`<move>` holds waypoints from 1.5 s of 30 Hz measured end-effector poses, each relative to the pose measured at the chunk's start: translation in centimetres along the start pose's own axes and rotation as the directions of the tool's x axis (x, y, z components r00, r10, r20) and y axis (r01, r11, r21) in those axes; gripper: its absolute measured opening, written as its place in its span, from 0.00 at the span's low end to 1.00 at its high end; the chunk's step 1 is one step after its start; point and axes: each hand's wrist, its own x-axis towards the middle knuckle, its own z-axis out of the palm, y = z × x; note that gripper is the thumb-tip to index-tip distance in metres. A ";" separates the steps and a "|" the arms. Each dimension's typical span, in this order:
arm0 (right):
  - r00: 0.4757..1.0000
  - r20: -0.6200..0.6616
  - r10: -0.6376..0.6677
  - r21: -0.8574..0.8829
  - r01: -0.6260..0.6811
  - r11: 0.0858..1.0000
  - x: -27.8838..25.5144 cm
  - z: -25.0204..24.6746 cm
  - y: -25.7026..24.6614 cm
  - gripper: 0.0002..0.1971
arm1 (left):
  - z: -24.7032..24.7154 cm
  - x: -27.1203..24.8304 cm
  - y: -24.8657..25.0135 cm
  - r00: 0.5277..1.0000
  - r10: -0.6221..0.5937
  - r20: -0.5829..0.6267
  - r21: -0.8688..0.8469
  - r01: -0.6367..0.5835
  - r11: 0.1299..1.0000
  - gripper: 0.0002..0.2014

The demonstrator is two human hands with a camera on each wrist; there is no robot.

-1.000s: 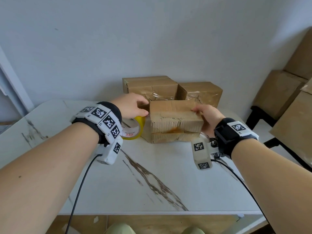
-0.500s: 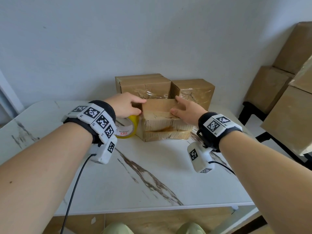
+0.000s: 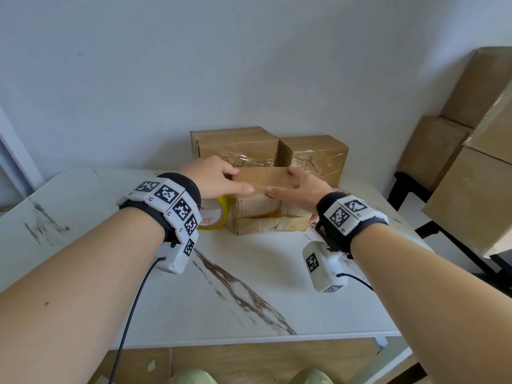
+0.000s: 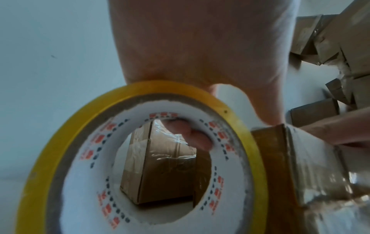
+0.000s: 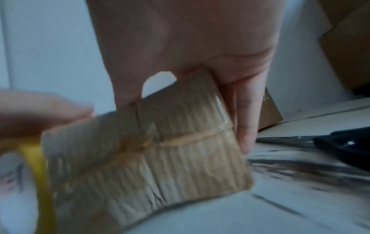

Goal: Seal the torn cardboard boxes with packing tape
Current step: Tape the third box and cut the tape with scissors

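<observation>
- We find the torn box [image 3: 270,212] on the marble table [image 3: 249,286], toward its far side, directly in front of two other boxes [image 3: 271,149] that stand against the wall.
- Our left hand [image 3: 214,177] rests on the box's top left corner, thumb laid along the front edge. In the left wrist view two of its fingers [image 4: 188,134] curl through the core of the tape roll [image 3: 213,213], so this hand grips the roll and steadies the box at once.
- The roll hangs just beside the box's left face. We judge it is kept there so a strip can run straight onto the box.
- Our right hand [image 3: 299,187] spans the top right part of the box, fingers loosely straight down the far and right side, thumb on the front edge. It closes on nothing; it presses and braces.
- We judge both hands bear on the top to hold the box still and shut for taping.
- The box's front face is badly worn: its outer paper is stripped, bare ribbing shows, and a ragged split runs across the middle with a gap at the left.
- A glossy film covers its left end in the left wrist view; we take it for tape.
- Scissors [image 5: 330,142] lie on the table to the right of the box, near our right hand.
</observation>
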 end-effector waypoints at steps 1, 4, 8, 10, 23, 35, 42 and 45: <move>1.000 0.008 0.000 -0.005 0.000 1.000 0.0 -0.2 -0.1 0.43 | 0.0 -0.1 0.0 1.000 0.003 -0.002 0.012 -0.003 1.000 0.38; 0.999 0.045 0.000 -0.101 0.005 0.995 0.2 -1.2 -0.6 0.36 | 0.0 0.0 -0.1 1.000 -0.006 -0.002 -0.014 0.006 1.000 0.39; 0.998 0.062 0.011 -0.195 0.002 0.981 0.8 -1.4 -1.4 0.30 | 0.1 0.1 -0.1 1.000 -0.017 0.004 -0.065 0.017 0.998 0.38; 0.997 0.064 0.038 -0.160 -0.027 0.987 1.0 -0.6 -1.6 0.39 | 0.1 0.2 -0.1 1.000 -0.015 -0.005 -0.086 0.015 0.996 0.37; 0.989 0.146 -0.017 -0.133 0.037 0.990 0.4 -2.7 -0.4 0.30 | -0.1 -0.2 0.2 0.999 -0.045 -0.027 -0.174 0.040 0.984 0.29; 0.990 0.120 -0.069 0.159 0.050 0.986 0.4 -2.9 1.7 0.21 | -0.2 -2.2 0.6 0.998 -0.033 -0.049 -0.306 0.017 0.952 0.21; 0.997 0.072 -0.036 0.287 0.014 0.958 0.8 -2.9 2.5 0.21 | -0.1 -2.9 1.0 0.997 -0.064 -0.042 -0.315 0.047 0.948 0.21; 0.995 0.098 0.012 0.382 -0.049 0.923 0.5 -3.2 3.0 0.22 | -0.1 -3.0 1.2 0.996 -0.080 -0.040 -0.304 0.064 0.950 0.21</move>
